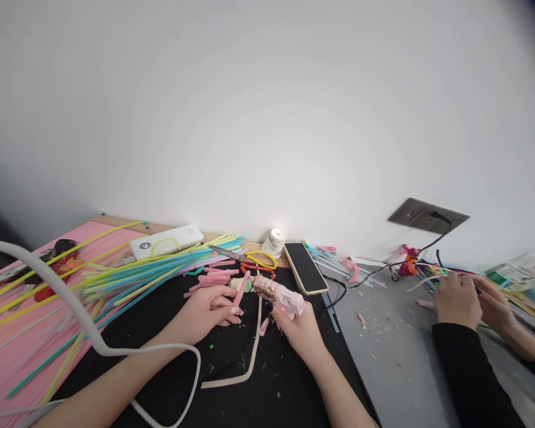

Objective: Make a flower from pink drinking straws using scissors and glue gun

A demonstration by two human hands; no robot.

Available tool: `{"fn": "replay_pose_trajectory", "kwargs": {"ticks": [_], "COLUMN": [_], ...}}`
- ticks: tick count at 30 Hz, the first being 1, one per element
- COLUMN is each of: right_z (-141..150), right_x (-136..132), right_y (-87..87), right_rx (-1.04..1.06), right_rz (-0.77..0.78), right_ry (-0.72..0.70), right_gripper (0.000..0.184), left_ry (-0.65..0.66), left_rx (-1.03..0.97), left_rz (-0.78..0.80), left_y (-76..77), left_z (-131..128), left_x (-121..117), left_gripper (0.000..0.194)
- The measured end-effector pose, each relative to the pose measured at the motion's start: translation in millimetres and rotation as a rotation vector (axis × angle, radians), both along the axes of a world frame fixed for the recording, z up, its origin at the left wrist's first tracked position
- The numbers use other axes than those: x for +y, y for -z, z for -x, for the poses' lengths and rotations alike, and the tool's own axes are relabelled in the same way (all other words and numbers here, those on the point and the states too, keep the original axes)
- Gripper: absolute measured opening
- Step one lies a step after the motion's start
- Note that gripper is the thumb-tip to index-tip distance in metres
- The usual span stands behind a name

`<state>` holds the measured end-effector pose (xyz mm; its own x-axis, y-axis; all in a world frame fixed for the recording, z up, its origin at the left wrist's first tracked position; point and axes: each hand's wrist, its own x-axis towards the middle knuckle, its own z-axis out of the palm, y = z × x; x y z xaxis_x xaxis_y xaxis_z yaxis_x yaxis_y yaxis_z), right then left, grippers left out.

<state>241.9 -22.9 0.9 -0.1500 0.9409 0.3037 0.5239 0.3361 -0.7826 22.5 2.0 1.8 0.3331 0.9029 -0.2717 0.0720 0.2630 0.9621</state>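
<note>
My left hand [211, 309] pinches a short pink pipe-cleaner-like strip [241, 289] upright between thumb and fingers. My right hand [301, 333] is wrapped round a pale pink hot glue gun [282, 295] whose nozzle points left, close to the strip; I cannot tell whether they touch. Behind my left hand lies a pile of pink strips [216, 277]. Scissors [249, 257] with yellow and red handles rest just beyond the glue gun. A small pink piece [263, 326] lies on the black mat [289, 380] between my hands.
Long coloured stems [138, 279] and a white power bank [167, 241] lie at left. A white cable [89, 333] loops over my left forearm. A paper cup [274, 242] and a phone [305, 267] stand by the wall. At right, another person's hands [459, 300] work near a wall socket [428, 215].
</note>
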Motion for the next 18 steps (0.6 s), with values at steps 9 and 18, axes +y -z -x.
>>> {"fn": "replay_pose_trajectory", "kwargs": {"ticks": [9, 18], "right_z": [-6.1, -17.6], "right_x": [1.3, -0.3], "right_y": [7.9, -8.5], "right_rx": [0.100, -0.221], "right_rz": [0.028, 0.057], "right_ry": [0.144, 0.212], "right_gripper": [0.011, 0.034], "left_ry": [0.017, -0.074], "left_rx": [0.012, 0.033], "left_rz": [-0.007, -0.021], "left_y": [1.0, -3.6], "left_z": [1.6, 2.9], "left_x": [-0.9, 2.6], "left_gripper": [0.041, 0.042]}}
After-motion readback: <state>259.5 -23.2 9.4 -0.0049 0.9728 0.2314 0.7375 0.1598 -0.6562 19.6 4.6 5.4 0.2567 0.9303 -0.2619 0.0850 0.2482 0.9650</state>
